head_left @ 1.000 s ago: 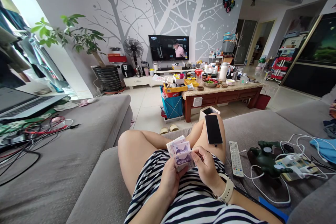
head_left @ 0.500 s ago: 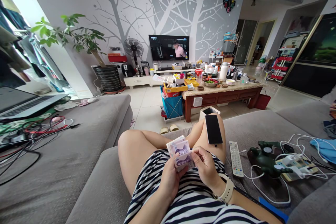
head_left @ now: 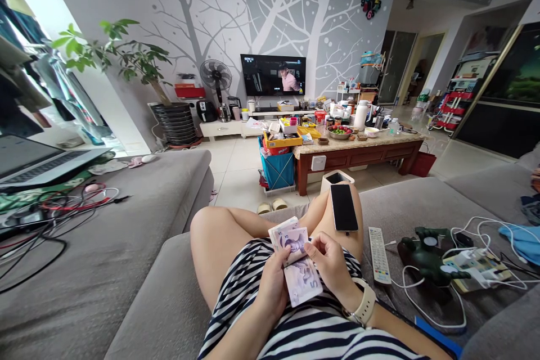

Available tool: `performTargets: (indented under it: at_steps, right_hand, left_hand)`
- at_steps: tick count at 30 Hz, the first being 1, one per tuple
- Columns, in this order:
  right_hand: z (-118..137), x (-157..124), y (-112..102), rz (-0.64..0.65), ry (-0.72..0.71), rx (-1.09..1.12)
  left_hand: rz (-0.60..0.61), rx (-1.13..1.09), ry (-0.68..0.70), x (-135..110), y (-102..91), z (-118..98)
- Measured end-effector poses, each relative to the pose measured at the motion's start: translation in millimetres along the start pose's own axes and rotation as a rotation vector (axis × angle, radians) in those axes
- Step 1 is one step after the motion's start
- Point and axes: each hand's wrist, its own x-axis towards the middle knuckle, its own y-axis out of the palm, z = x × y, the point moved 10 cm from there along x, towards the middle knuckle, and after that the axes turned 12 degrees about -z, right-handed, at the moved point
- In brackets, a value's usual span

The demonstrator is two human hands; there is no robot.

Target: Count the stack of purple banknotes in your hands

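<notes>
From the head camera, looking down at the lap: the person sits cross-legged on a grey sofa in a striped top. The left hand is closed around a bundle of banknotes, thumb pressed across its face, and holds it upright just above the lap between the knees. The right hand, with a pale watch on its wrist, has thumb and fingertips pinched on the front note. That note is folded down away from the bundle and hangs between the two hands, showing a "5".

A dark phone lies face up on the person's right knee, just beyond the money. On the sofa cushion beside that leg lies a white remote control, and next to it a green toy figure tangled among white cables.

Further off, a wooden worktop is crowded with bowls, bottles and boxes. Behind it a television is switched on against the tree-patterned wall, with a standing fan to its left. An open laptop rests on the far sofa section.
</notes>
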Motion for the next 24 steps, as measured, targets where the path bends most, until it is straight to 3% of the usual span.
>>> performTargets:
  at_steps: [4,15,24]
  right_hand:
    - [-9,7,-5,-0.056,0.020,-0.015]
    - [-22,10,-5,-0.047,0.045,-0.059]
    - [-2,3,-1,0.002,-0.046,0.000]
  left_hand:
    - [0.004,0.039,0.019,0,-0.4,-1]
    - [-0.022,0.051,0.040,7,-5.7,1]
    - [0.002,-0.014,0.021,10,-2.8,2]
